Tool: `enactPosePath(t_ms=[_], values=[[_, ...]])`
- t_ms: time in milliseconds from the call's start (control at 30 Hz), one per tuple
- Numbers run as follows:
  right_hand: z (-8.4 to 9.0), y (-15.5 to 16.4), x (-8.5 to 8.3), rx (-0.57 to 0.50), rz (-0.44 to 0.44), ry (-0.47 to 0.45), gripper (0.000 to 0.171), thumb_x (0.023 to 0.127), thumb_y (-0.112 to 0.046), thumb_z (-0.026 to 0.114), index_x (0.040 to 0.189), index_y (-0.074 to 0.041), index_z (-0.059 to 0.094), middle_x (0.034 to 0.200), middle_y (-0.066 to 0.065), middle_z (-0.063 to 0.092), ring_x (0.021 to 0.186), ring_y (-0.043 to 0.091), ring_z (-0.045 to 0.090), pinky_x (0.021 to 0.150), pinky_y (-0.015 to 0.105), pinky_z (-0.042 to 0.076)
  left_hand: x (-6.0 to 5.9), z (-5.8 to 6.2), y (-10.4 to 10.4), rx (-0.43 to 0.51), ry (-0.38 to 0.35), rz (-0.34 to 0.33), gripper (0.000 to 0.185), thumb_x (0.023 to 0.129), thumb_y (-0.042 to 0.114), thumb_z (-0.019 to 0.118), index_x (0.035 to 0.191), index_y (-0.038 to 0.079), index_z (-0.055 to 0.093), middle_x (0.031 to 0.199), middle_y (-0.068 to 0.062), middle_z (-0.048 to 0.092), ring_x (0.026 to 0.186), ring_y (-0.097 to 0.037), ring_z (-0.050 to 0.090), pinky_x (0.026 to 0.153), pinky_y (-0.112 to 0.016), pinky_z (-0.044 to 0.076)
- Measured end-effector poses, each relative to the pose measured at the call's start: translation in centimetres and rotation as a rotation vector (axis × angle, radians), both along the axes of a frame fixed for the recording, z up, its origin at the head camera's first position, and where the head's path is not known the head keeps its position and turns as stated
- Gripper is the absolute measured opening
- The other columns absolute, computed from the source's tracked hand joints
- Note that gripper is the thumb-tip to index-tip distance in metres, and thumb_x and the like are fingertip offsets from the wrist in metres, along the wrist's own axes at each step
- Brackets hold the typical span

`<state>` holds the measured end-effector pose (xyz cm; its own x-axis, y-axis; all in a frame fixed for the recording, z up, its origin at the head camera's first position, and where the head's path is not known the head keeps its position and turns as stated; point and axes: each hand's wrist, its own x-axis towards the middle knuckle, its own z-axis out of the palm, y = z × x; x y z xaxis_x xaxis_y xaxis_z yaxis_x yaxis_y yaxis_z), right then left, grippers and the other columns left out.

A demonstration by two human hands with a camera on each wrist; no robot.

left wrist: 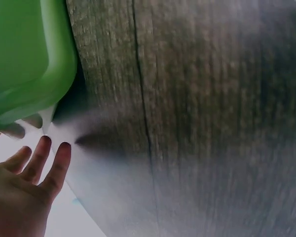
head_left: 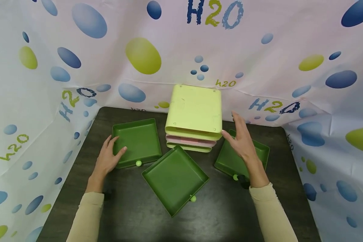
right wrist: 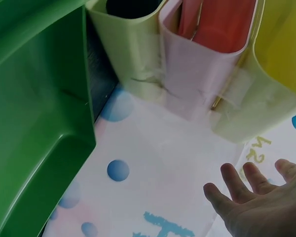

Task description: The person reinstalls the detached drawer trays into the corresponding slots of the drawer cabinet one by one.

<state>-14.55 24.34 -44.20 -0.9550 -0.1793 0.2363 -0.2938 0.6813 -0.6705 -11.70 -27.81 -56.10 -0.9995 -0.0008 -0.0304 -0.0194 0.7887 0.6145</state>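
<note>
In the head view, three shallow green drawers with round light-green knobs lie on the dark table. My left hand (head_left: 107, 158) is at the side of the left drawer (head_left: 137, 139), fingers spread and thumb over its rim. Whether it touches is unclear; the left wrist view shows the fingers (left wrist: 59, 168) beside the drawer's corner (left wrist: 59, 64). My right hand (head_left: 242, 141) hovers with spread fingers over the right drawer (head_left: 230, 158), next to a stack of drawer casings (head_left: 195, 109) in yellow, pink and light green. It holds nothing. The middle drawer (head_left: 175, 178) sits turned cornerwise before the stack.
The dark wood-grain table (head_left: 133, 215) is bounded at the back and sides by a white sheet (head_left: 175, 50) with blue and green bubbles and H2O lettering. In the right wrist view, the pink casing (right wrist: 195, 74) shows its hollow inside between its two neighbours.
</note>
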Motion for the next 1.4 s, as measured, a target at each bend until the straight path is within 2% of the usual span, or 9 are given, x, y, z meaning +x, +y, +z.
enactPosePath(t_ms=[200, 367, 633, 767, 1000, 1233, 1400], values=[[0.1, -1.2, -0.6, 0.003, 0.021, 0.006, 0.081, 0.098, -0.048, 0.059, 0.161, -0.02, 0.016, 0.163, 0.014, 0.02, 0.149, 0.035, 0.018, 0.111, 0.066, 0.022, 0.0, 0.2, -0.2, 0.018, -0.081, -0.016, 0.08, 0.101, 0.058, 0.045, 0.159, 0.01, 0.02, 0.159, -0.032, 0.013, 0.14, -0.058, 0.019, 0.102, -0.077, 0.02], [0.0, -1.4, -0.9, -0.004, 0.019, 0.002, 0.082, 0.097, -0.05, 0.059, 0.161, -0.02, 0.016, 0.162, 0.013, 0.021, 0.148, 0.036, 0.021, 0.111, 0.065, 0.023, -0.2, 0.2, -0.2, 0.009, -0.131, -0.02, 0.081, 0.1, 0.06, 0.044, 0.16, 0.01, 0.02, 0.16, -0.031, 0.01, 0.139, -0.06, 0.017, 0.104, -0.077, 0.016], [0.0, -1.7, -1.5, -0.002, 0.041, -0.001, 0.083, 0.097, -0.053, 0.058, 0.161, -0.02, 0.017, 0.162, 0.013, 0.021, 0.144, 0.038, 0.029, 0.11, 0.065, 0.026, -0.3, 0.2, -0.3, -0.001, -0.162, -0.011, 0.087, 0.099, 0.064, 0.043, 0.159, 0.005, 0.019, 0.156, -0.033, 0.023, 0.138, -0.057, 0.024, 0.104, -0.073, 0.023], [-0.1, -1.8, -1.7, -0.01, 0.061, -0.004, 0.081, 0.097, -0.053, 0.057, 0.161, -0.019, 0.019, 0.162, 0.013, 0.022, 0.141, 0.038, 0.032, 0.108, 0.066, 0.027, -0.4, 0.3, -0.5, 0.005, -0.183, -0.021, 0.087, 0.099, 0.062, 0.043, 0.159, 0.004, 0.018, 0.155, -0.034, 0.025, 0.137, -0.057, 0.025, 0.104, -0.072, 0.024], [-0.8, -2.0, -1.7, -0.068, 0.07, -0.043, 0.077, 0.099, -0.046, 0.058, 0.16, -0.025, 0.019, 0.163, 0.01, 0.02, 0.147, 0.033, 0.024, 0.11, 0.065, 0.024, -0.6, 0.4, -0.5, 0.021, -0.242, -0.039, 0.09, 0.099, 0.062, 0.044, 0.159, 0.003, 0.014, 0.153, -0.038, 0.023, 0.135, -0.06, 0.027, 0.103, -0.074, 0.025], [-1.5, -2.2, -1.8, -0.174, 0.105, -0.054, 0.074, 0.101, -0.038, 0.057, 0.161, -0.026, 0.015, 0.162, 0.008, 0.02, 0.132, 0.038, 0.043, 0.103, 0.06, 0.037, -1.0, 0.3, -0.6, 0.028, -0.241, -0.046, 0.092, 0.098, 0.062, 0.047, 0.16, 0.004, 0.011, 0.154, -0.036, 0.022, 0.137, -0.057, 0.026, 0.105, -0.071, 0.026], [-1.7, -2.5, -1.8, -0.19, 0.115, -0.065, 0.073, 0.102, -0.035, 0.056, 0.161, -0.027, 0.013, 0.161, 0.01, 0.021, 0.13, 0.039, 0.044, 0.102, 0.058, 0.039, -0.9, 0.6, -1.0, 0.04, -0.242, -0.034, 0.09, 0.099, 0.06, 0.047, 0.16, 0.006, 0.009, 0.154, -0.037, 0.021, 0.139, -0.056, 0.024, 0.107, -0.069, 0.024]])
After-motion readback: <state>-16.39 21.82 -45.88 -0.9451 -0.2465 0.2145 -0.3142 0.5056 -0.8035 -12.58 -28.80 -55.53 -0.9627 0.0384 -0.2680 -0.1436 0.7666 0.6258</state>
